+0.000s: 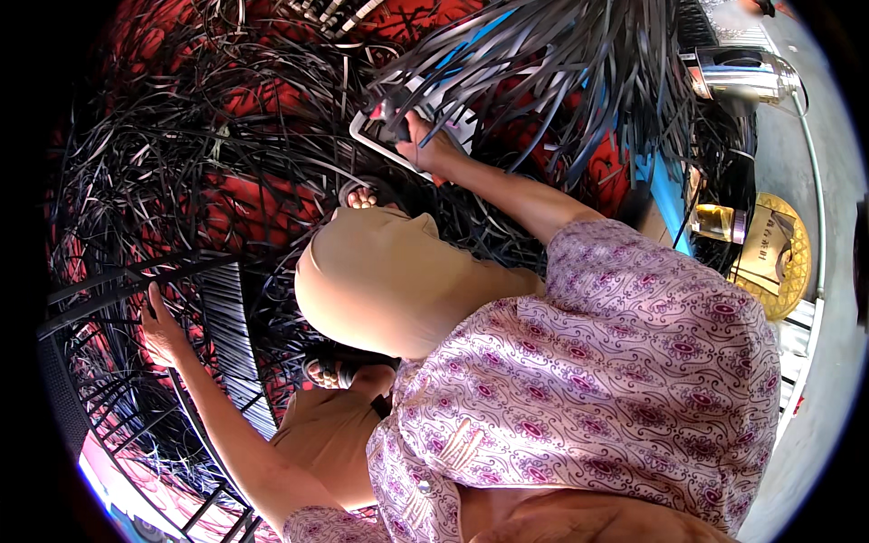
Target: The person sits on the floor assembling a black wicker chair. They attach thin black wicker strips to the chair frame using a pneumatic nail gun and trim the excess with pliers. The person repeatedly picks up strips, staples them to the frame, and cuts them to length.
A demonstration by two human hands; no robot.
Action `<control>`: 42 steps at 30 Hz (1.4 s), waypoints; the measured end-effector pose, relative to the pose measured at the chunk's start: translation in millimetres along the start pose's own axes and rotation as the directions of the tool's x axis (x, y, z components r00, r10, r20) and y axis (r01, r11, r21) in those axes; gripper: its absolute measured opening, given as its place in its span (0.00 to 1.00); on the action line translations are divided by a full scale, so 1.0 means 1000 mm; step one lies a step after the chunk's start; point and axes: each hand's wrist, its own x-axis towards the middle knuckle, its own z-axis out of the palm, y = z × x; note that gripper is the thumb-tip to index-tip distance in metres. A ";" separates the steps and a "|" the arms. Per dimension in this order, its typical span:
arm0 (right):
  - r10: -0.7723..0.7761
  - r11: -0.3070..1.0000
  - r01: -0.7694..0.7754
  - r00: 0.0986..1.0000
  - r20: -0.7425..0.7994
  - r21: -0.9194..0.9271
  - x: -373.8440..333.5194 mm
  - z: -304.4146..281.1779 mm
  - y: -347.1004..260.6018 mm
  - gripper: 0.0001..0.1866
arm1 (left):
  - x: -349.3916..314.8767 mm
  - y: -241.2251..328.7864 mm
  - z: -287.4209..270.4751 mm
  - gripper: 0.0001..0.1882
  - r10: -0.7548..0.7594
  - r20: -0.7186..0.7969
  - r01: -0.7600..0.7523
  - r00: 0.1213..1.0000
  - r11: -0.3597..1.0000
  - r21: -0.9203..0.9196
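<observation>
My left hand [163, 337] is at a black furniture frame [136, 281] on the left, its fingers around a dark bar and one finger pointing up along it. A section of the frame is covered with tightly laid black woven strips [233, 330]. Farther forward, my right hand [424, 143] grips a dark hand tool with a red part [387, 113]; its exact kind is unclear. The tool is over a white tray [367, 140], whose contents are partly hidden by the hand and hanging strips.
Loose black strips [145, 163] lie tangled over a red patterned floor covering [262, 213]. A thick bundle of strips [561, 72] hangs at the upper right over a blue bar [665, 199]. To the right stand a metal flask [747, 74], a jar [715, 223] and a round yellow stool [795, 244].
</observation>
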 end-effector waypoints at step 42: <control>0.389 0.878 -0.375 0.921 -0.013 -0.297 0.046 0.089 0.155 0.31 | -0.010 0.037 -0.009 0.48 -0.073 -0.011 0.073 0.997 0.970 0.231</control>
